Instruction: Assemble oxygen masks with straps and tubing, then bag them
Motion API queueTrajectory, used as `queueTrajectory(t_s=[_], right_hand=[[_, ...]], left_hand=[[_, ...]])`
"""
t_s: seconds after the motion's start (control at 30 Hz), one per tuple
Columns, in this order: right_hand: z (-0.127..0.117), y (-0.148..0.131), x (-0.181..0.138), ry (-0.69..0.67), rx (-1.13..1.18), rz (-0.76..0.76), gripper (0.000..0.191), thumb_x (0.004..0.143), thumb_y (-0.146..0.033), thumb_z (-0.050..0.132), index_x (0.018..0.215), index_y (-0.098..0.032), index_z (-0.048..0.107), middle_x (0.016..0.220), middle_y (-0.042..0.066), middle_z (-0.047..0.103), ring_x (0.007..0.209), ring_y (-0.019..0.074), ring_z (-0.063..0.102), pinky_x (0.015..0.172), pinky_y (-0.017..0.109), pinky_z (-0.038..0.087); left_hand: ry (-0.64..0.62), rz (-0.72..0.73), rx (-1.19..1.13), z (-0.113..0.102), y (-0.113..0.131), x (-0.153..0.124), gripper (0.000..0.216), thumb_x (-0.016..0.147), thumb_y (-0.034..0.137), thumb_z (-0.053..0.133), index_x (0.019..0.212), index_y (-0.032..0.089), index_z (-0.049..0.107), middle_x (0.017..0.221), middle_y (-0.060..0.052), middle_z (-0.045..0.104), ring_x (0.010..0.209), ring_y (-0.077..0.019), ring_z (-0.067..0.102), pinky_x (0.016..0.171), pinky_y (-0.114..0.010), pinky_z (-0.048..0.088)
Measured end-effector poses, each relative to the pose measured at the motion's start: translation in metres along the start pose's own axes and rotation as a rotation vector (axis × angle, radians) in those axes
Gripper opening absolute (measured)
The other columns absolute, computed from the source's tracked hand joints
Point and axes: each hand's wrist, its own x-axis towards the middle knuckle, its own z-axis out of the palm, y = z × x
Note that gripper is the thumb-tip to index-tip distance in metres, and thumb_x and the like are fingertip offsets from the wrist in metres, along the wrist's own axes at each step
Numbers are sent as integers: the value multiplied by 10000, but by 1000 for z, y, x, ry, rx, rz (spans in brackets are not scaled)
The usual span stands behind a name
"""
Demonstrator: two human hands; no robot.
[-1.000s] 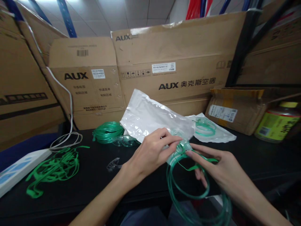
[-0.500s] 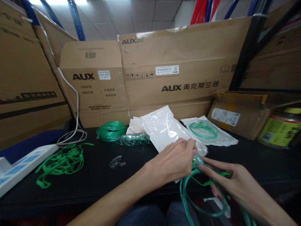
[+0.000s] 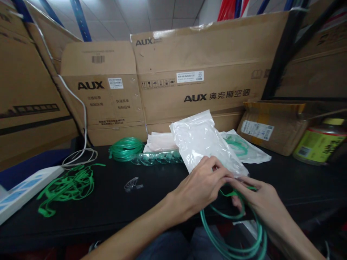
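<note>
My left hand (image 3: pixel 202 184) is closed in a pinch at the lower edge of a white, glossy plastic pouch (image 3: pixel 199 135), which stands tilted up from the table. Against its fingertips sits my right hand (image 3: pixel 257 195), its fingers curled round a coil of green clear tubing (image 3: pixel 206 225). Loops of that tubing hang below both hands, past the table's front edge. A flat green strap (image 3: pixel 230 194) shows between the hands. Whatever lies at the pouch's opening is hidden by my fingers.
Behind the hands lie a green tubing coil (image 3: pixel 126 148), a row of nested clear masks (image 3: pixel 155 158) and another pouch with green tubing (image 3: pixel 256 153). Left are tangled green straps (image 3: pixel 69 186), clear pieces (image 3: pixel 132 185) and a power strip (image 3: pixel 29 193). A carton (image 3: pixel 271 126) and jar (image 3: pixel 320 144) stand right.
The pouch has been raised and shifted right, now covering part of the pouch behind. My hands have come together, and the clear green connector between them is out of sight. The view has shifted slightly.
</note>
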Motion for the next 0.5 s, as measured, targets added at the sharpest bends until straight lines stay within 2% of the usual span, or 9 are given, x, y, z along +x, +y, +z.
queueTrajectory(t_s=[0.17, 0.3, 0.4, 0.5], right_hand=[[4, 2, -6, -8, 310, 65, 638, 651, -381, 903, 1195, -106, 715, 667, 30, 755, 614, 136, 689, 595, 134, 560], [11, -1, -16, -9, 523, 106, 543, 648, -265, 912, 1153, -173, 736, 947, 37, 803, 851, 165, 759, 800, 146, 595], [17, 0, -18, -9, 565, 91, 442, 650, -180, 897, 1069, -183, 757, 1030, 39, 798, 951, 200, 760, 837, 172, 605], [21, 0, -15, -6, 634, 65, 384, 636, -141, 884, 998, -175, 763, 1030, 45, 797, 1008, 254, 751, 873, 256, 627]], left_hand=[[-63, -35, 78, -7, -4, 5, 253, 1006, 255, 530, 1213, 162, 641, 1062, -75, 596, 1021, -201, 556, 905, -313, 523], [-83, 34, 143, -10, -3, 7, 257, 1021, 292, 495, 1161, 200, 690, 1026, -63, 601, 959, -195, 551, 844, -307, 535], [-59, 95, 110, -5, 0, 6, 293, 1038, 302, 453, 1104, 177, 710, 1030, -68, 613, 962, -184, 554, 857, -290, 530], [-33, 109, 97, 2, 0, 5, 308, 1044, 298, 435, 1095, 171, 711, 1029, -70, 617, 973, -185, 554, 869, -290, 526]])
